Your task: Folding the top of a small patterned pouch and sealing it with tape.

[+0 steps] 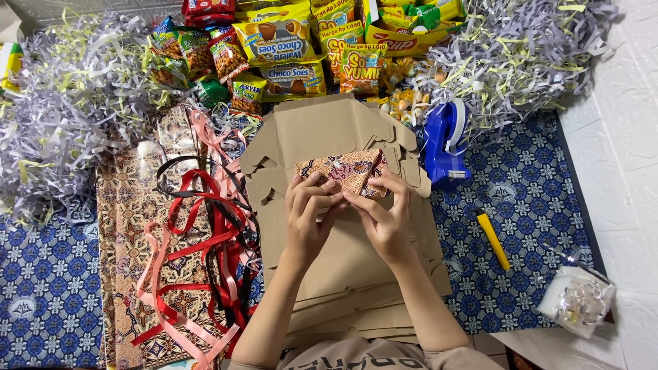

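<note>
Fingers [322,195] hiding batik packet's [343,171] lower edge

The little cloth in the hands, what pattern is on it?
The cloth has a brown and orange batik flower pattern, seen in the head view.

Blue patterned cloth [521,205] covers the floor. On it: flat cardboard [329,137], ribbons [199,233], shredded paper [75,103], snack packets [281,41], tape dispenser [445,147], yellow cutter [493,240].

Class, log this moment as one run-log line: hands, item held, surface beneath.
left hand: holds patterned pouch | right hand: holds same pouch | beneath: stack of flat cardboard boxes | nearby: blue tape dispenser, ribbons
</note>
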